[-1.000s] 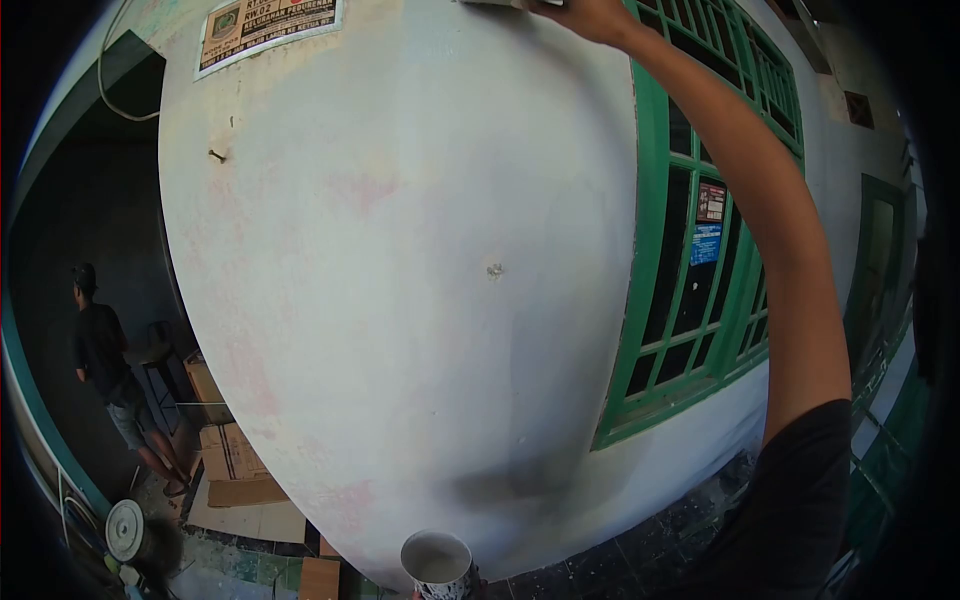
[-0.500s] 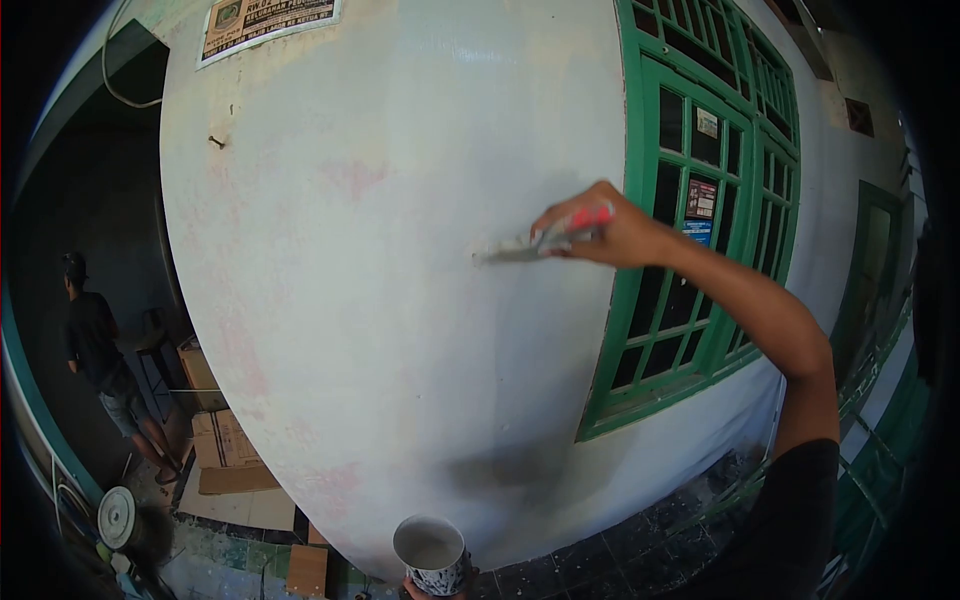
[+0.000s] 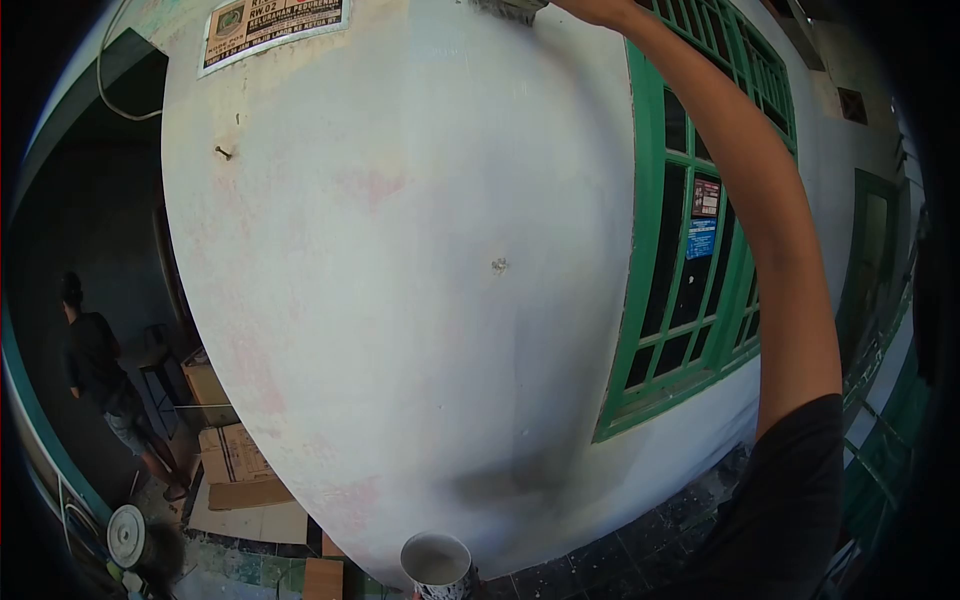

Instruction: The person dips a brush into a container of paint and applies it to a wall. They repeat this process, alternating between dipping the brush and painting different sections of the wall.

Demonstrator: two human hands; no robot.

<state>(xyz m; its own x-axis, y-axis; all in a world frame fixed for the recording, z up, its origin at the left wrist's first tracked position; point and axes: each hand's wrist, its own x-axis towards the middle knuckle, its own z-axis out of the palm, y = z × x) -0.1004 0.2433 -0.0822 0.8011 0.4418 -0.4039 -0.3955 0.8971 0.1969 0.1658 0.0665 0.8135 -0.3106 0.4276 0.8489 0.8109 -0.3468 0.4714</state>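
Reaching high overhead, the right arm runs up the frame with the right hand cut by the top edge. Just left of it sits the paintbrush, bristle end against the white wall near the top. Only the brush head shows; handle is out of view. Fingers of the right hand: cannot tell, they're cropped off, though the brush stays up there beside the hand so a grip on the handle is likely.

Left hand barely in view at the bottom edge; the paint cup sits there, mouth up, whitish paint inside, spattered outside. Fingers under it are hidden, so the clamp cannot be told either.

Handling, as a judgement: brush is light, bristles soft and wet, handle probably slick with paint; best taken on the handle behind the ferrule. Cup is light but sloshy, keep it upright, hold round the wall low down.

Around: green window frame right of the wall with stickers on the glass, a sign plate top left, a nail below it. Another person stands far left in the dark doorway, near cardboard boxes.
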